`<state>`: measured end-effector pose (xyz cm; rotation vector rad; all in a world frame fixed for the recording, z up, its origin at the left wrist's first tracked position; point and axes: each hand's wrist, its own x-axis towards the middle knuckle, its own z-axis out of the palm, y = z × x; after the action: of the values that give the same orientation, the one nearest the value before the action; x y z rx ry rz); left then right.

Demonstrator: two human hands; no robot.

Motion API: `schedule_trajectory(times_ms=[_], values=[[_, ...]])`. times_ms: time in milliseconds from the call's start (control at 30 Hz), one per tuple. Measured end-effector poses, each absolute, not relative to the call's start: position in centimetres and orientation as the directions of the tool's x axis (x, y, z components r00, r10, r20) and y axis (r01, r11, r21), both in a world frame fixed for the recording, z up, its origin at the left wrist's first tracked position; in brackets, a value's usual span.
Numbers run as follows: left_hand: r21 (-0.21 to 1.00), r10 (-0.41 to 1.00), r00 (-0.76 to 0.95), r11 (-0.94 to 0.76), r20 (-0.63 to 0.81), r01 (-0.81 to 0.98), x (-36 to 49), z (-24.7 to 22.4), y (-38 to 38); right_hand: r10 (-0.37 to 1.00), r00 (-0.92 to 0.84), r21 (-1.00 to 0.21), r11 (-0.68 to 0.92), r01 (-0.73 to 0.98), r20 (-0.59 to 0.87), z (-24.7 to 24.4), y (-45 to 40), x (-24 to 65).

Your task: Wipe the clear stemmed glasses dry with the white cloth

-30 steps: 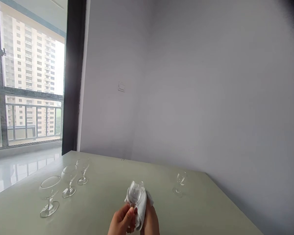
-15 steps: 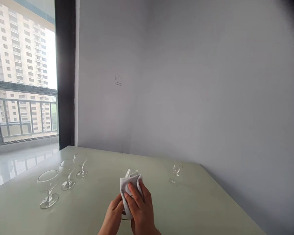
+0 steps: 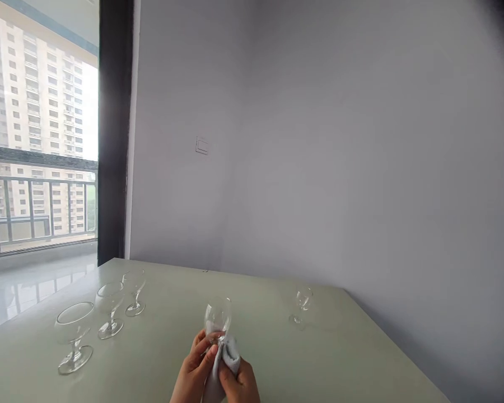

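Note:
My left hand (image 3: 195, 366) is closed round the lower part of a clear stemmed glass (image 3: 218, 314), whose bowl points up and away from me. A light grey cloth (image 3: 231, 356) is bunched against the stem, gripped by my right hand (image 3: 239, 383), and some of it hangs down between the two hands. The glass's foot is hidden by the cloth and fingers. Both hands are near the front middle of the pale green table (image 3: 319, 358).
Three stemmed glasses stand upright at the left: a near one (image 3: 74, 336), a middle one (image 3: 110, 308) and a far one (image 3: 135, 292). Another small glass (image 3: 303, 302) stands at the right rear. Grey walls (image 3: 298, 168) rise behind the table.
The cloth has come down off the bowl to the stem, leaving the bowl uncovered. My right hand has moved lower, and my left fingers now wrap the glass near the bowl's base.

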<state>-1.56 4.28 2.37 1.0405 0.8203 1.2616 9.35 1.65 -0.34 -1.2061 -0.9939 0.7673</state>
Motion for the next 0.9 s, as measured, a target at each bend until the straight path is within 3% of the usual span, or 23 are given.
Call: schedule_trajectory(times_ms=[167,267,367,467,600,667,800,833,900], values=[[0.876,0.966,0.259,0.14,-0.017,-0.462,-1.3,2.5,3.7,0.941,0.273,-0.976,0.164,0.142,0.198,-0.5,1.4,8.7],[0.849,0.939,0.334,0.243,-0.084,-0.469,-1.4,2.8,3.7,0.942,0.177,-0.913,0.211,0.35,0.286,-0.6,1.6,9.6],[0.766,0.918,0.37,0.341,-0.146,-0.545,-1.5,3.2,3.7,0.829,0.07,-0.67,0.395,0.628,0.554,-1.0,2.1,10.1],[0.722,0.934,0.309,0.339,-0.179,-0.603,-1.8,3.3,3.8,0.589,-0.022,-0.367,0.532,0.763,0.808,-1.5,2.7,9.8],[0.765,0.96,0.198,0.278,-0.199,-0.582,-2.6,3.0,4.7,0.385,-0.166,-0.105,0.594,0.798,0.908,-2.8,2.7,9.4],[0.8,0.971,0.124,0.237,-0.203,-0.552,-3.1,2.9,5.4,0.423,-0.154,-0.148,0.6,0.786,0.893,-3.4,2.0,9.9],[0.723,0.977,0.139,0.214,-0.163,-0.657,-3.7,2.9,6.4,0.675,0.137,-0.542,0.436,0.718,0.725,-2.7,0.6,12.2],[0.673,0.97,0.181,0.242,-0.16,-0.699,-3.7,3.0,6.4,0.676,0.157,-0.561,0.434,0.705,0.72,-2.0,0.4,12.6],[0.596,0.942,0.284,0.334,-0.179,-0.731,-3.6,3.3,6.0,0.59,0.028,-0.407,0.521,0.75,0.807,-0.4,0.5,12.8]])
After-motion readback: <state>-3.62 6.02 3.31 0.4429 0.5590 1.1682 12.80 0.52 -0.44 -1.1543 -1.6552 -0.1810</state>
